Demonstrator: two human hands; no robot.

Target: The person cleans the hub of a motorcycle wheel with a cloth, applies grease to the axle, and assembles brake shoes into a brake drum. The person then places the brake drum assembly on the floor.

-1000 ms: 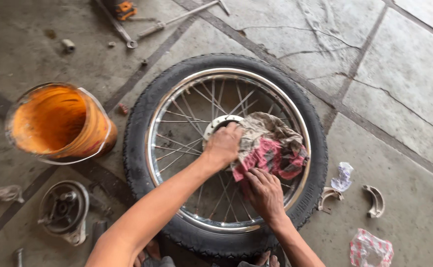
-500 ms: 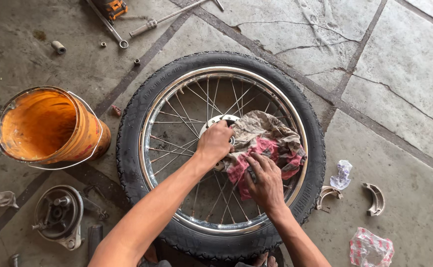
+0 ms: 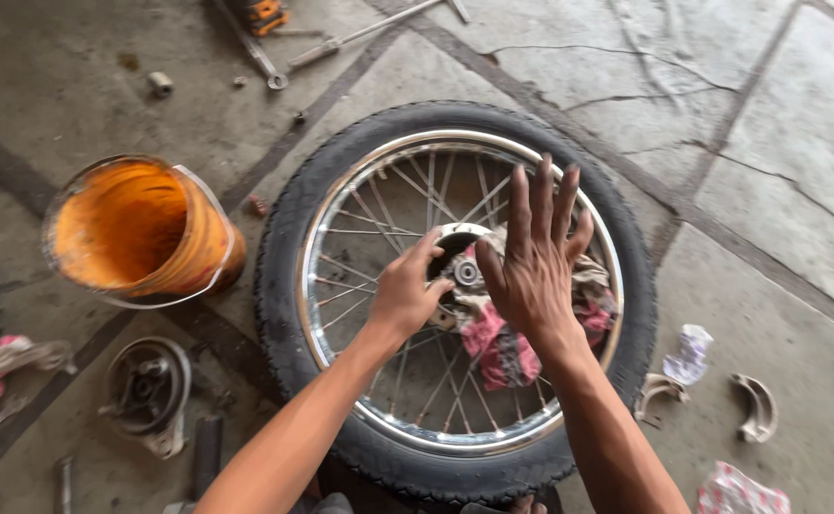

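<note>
Cracked concrete floor (image 3: 769, 190), spoked wheel (image 3: 341, 247), left hand (image 3: 405, 290) gripping hub (image 3: 460, 249), right hand (image 3: 536, 257) splayed above rag (image 3: 498, 347)

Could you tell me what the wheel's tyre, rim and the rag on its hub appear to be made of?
Tyre: matt black, treaded, likely rubber. Rim: bright, mirror-like, probably chromed or polished metal. Rag: crumpled, soft folds, pink and pale woven cloth, looks stained.

Right hand (image 3: 531, 271) now off rag (image 3: 498, 338)
</note>
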